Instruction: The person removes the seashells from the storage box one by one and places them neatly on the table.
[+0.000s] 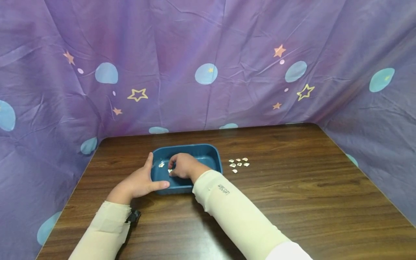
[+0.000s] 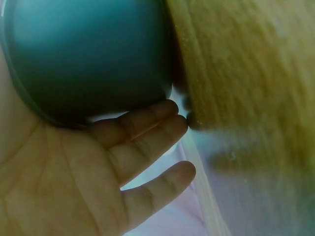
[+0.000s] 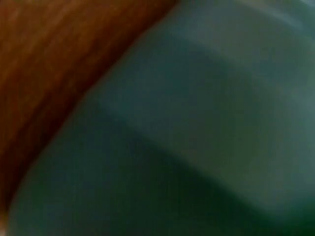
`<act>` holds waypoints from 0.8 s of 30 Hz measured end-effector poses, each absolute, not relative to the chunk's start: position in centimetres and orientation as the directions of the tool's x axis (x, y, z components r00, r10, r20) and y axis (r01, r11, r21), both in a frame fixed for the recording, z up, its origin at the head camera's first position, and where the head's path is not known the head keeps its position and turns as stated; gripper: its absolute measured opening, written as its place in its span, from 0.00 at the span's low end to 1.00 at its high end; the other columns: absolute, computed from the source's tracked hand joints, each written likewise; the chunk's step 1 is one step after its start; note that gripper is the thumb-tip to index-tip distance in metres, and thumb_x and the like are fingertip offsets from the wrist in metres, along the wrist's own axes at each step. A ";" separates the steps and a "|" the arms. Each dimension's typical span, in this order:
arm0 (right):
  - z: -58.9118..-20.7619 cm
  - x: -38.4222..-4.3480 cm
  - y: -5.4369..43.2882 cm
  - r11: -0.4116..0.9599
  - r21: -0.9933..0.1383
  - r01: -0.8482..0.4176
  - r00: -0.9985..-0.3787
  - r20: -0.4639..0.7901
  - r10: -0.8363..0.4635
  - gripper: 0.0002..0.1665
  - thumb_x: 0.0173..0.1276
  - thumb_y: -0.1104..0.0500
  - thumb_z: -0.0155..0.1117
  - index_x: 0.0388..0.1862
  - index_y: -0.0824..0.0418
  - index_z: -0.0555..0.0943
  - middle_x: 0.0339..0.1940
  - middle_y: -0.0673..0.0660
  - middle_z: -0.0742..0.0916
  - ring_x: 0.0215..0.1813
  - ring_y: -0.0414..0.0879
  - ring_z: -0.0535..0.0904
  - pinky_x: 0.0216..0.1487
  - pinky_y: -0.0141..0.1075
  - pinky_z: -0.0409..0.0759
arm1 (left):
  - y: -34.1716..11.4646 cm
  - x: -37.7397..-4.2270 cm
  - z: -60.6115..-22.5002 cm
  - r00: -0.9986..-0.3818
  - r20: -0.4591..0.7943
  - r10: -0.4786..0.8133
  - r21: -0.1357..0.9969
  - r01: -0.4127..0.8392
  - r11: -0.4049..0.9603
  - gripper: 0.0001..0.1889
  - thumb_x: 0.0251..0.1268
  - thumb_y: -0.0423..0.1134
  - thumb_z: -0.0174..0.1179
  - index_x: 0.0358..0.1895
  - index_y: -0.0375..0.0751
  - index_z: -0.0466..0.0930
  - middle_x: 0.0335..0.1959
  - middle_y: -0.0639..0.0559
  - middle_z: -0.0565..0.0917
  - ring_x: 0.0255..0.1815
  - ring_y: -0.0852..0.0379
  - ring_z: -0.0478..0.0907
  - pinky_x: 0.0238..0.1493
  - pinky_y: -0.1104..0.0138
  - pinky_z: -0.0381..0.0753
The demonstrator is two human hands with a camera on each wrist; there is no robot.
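Note:
A blue rectangular plastic bin (image 1: 208, 148) sits on the table. At its left end, my left hand (image 1: 136, 183) rests with the thumb along the front rim and the fingers against the left side. The left wrist view shows those fingers fairly straight beside the bin wall (image 2: 93, 59). My right hand (image 1: 185, 166) reaches inside, thumb and finger pinching a small white shell-like piece (image 1: 170, 170) low over the floor. Another such piece (image 1: 161, 165) lies in the bin, left of the fingertips. The right wrist view is blurred and shows mostly the bin wall (image 3: 197, 108).
Several more small white shell-like pieces (image 1: 239, 164) lie in a loose group on the brown wooden table (image 1: 292, 187), right of the bin. A purple cloth (image 1: 247, 90) with stars and dots hangs behind the table and along both sides.

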State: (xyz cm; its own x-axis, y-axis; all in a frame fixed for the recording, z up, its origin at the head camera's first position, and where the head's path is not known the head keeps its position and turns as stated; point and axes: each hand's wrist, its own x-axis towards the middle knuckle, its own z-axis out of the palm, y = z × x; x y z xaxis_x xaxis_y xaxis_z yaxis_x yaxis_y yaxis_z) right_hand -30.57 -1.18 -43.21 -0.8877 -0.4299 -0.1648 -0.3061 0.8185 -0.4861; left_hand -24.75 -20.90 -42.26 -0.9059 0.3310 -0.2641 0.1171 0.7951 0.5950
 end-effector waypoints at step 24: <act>-43.2 -30.2 -1.4 0.838 -0.433 -0.333 -0.880 -0.176 -0.441 0.08 0.71 0.53 0.75 0.36 0.49 0.82 0.36 0.46 0.85 0.42 0.43 0.79 0.50 0.36 0.78 | -21.1 -24.9 -42.3 -0.904 -0.262 0.337 0.600 0.121 0.791 0.72 0.65 0.69 0.66 0.82 0.31 0.17 0.82 0.19 0.47 0.79 0.24 0.61 0.75 0.36 0.65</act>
